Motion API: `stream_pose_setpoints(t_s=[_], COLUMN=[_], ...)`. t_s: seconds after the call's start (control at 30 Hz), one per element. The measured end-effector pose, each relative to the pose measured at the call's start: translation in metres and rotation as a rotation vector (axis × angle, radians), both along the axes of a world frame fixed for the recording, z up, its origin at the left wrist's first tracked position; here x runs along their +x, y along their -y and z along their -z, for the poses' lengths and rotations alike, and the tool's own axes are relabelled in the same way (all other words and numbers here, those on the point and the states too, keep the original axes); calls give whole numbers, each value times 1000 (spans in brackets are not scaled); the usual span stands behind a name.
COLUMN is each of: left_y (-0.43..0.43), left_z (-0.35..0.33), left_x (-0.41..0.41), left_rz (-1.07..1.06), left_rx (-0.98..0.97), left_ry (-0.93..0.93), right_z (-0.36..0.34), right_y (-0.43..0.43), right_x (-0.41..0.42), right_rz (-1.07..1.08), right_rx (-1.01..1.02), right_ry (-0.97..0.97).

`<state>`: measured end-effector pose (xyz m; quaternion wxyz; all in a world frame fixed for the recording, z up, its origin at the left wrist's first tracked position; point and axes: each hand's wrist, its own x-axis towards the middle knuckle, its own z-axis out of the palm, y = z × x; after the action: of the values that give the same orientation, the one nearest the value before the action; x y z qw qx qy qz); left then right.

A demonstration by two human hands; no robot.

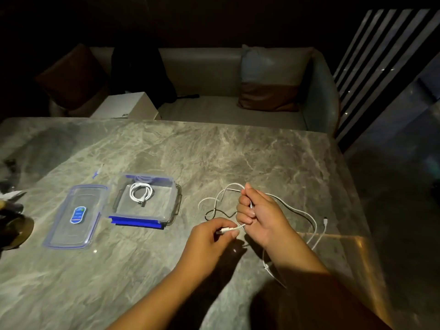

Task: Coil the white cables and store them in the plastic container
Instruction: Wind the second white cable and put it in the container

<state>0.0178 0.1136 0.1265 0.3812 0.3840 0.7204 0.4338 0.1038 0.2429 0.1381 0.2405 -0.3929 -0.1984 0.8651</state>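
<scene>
A clear plastic container (176,198) with blue clips stands open on the marble table, left of my hands. One coiled white cable (140,192) lies inside it. A loose white cable (297,211) sprawls on the table at the right, looping behind my hands. My left hand (209,236) pinches the plug end of this cable between thumb and fingers. My right hand (259,210) is closed around the same cable a little further along, with a loop rising above its fingers. The rest of the cable trails off under my right forearm.
The container's clear lid (71,222) with a blue label lies flat to the left of the container. Dark objects sit at the table's left edge (12,210). A sofa with cushions (269,91) stands behind the table. The table's right edge (352,186) is near my right hand.
</scene>
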Motion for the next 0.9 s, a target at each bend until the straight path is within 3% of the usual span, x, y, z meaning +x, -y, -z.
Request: stream_pose_setpoints(t_s=[0.13,0.2,0.3,0.57,0.73,0.9], left_y=[1,4,7,0,-2,1], left_z=[-14,-20,-30,-75,-86,-91], left_x=[-15,-19,-22,-35,-46,-56], left_rz=[25,31,9,-95,-136,66], left_rx=[7,17,53,237,261,154], left_ry=[1,71,239,715,875,744], right_z=[-12,-18,-26,-40,-39,-54], right_y=[2,2,-2,-10,-13,-21], right_x=[-14,-19,-20,-18,-20,-24], right_rz=[-30,-49,-103,-290,-263,-302], right_rx=[64,193,456,990,961,1030], right_ry=[41,140,306,263,140,89])
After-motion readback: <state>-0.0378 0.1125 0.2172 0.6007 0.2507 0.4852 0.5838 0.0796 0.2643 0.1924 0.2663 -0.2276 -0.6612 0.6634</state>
